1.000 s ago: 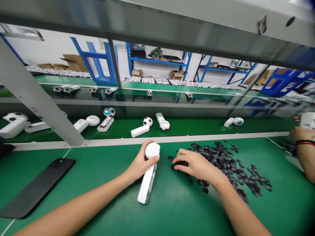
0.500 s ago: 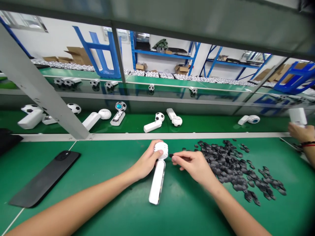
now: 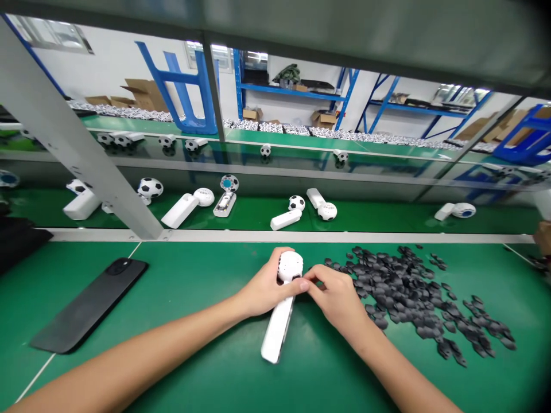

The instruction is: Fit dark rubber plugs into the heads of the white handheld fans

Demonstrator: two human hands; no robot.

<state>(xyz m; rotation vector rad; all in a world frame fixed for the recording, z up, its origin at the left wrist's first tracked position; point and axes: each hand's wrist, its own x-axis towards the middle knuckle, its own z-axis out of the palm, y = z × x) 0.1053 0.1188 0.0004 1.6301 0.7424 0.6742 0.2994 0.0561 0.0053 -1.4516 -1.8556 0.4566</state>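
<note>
My left hand (image 3: pixel 267 285) is closed around a white handheld device, gripping its round perforated ball head (image 3: pixel 290 266). The long white handle (image 3: pixel 278 332) slants down towards the green mat (image 3: pixel 172 321), its lower end resting there. My right hand (image 3: pixel 337 298) is against the ball head, fingertips pinched at its lower right. A small black patch (image 3: pixel 297 277) shows on the ball beside those fingers, partly hidden. A loose pile of black pentagonal patches (image 3: pixel 408 292) lies to the right of my right hand.
A black smartphone (image 3: pixel 88 305) lies on the mat at left. Beyond a pale rail (image 3: pixel 344 237), a green conveyor belt (image 3: pixel 253 218) carries several white handles and football-patterned heads. A grey metal strut (image 3: pixel 81 143) slants down at left.
My right hand has moved left and now meets the ball head, with the patch against it. The co-worker's hand at the right edge has left view.
</note>
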